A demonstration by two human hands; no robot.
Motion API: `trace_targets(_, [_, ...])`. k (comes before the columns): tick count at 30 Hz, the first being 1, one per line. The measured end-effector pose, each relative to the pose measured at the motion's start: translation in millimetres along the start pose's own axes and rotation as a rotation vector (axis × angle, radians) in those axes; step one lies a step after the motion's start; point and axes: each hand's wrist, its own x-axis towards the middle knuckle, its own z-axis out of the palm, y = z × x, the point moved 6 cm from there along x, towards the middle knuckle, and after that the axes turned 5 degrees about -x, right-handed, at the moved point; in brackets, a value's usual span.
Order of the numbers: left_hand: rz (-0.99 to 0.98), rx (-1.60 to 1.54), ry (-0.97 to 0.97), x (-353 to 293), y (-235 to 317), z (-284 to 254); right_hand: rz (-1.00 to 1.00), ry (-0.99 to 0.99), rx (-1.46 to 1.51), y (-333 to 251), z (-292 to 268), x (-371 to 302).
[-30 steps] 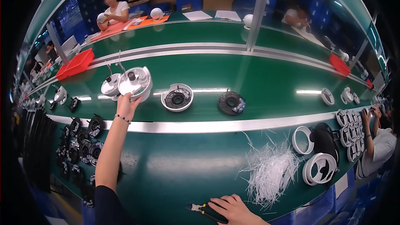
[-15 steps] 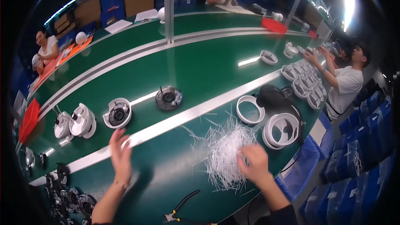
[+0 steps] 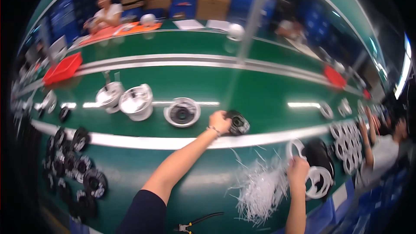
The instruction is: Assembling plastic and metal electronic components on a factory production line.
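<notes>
My left hand (image 3: 221, 122) reaches forward past the pale strip, its fingers closed on the left edge of a round black part with a ring-shaped centre (image 3: 238, 123). On the right, my right hand (image 3: 298, 171) grips the lower edge of a white ring (image 3: 295, 148); the fingertips are partly blurred. A heap of thin clear-white strips (image 3: 262, 190) lies just left of that hand. Beside it on the right is a larger white round housing (image 3: 318, 183), against a black bag-like thing (image 3: 319, 156). A white housing with a black insert (image 3: 182, 112) stands left of my left hand.
Two white housings (image 3: 136, 102) stand further left. Several black round parts (image 3: 82, 164) are piled at the near left. Pliers (image 3: 185, 226) lie at the front edge. White rings in rows (image 3: 346, 147) sit at right by a co-worker (image 3: 383, 151). Red trays (image 3: 63, 69) stand beyond.
The view has swung left. My left hand has gone from empty above the strip to the round black part. My right hand has moved from the strip heap to the white ring.
</notes>
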Motion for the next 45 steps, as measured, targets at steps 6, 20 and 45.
trace_targets(6, [0.486, -0.065, 0.200, -110.6, 16.2, -96.0, -0.283, 0.118, 0.448, -118.9, -55.4, -20.6])
trace_targets(20, [0.344, -0.521, 0.533, -293.7, -36.0, -259.2, -0.827, -0.451, 0.248, -292.5, -5.6, -95.5])
trace_targets(45, [0.292, -0.620, 0.454, -295.4, -38.1, -240.9, -0.272, -0.794, 1.433, -375.0, 25.7, -103.1])
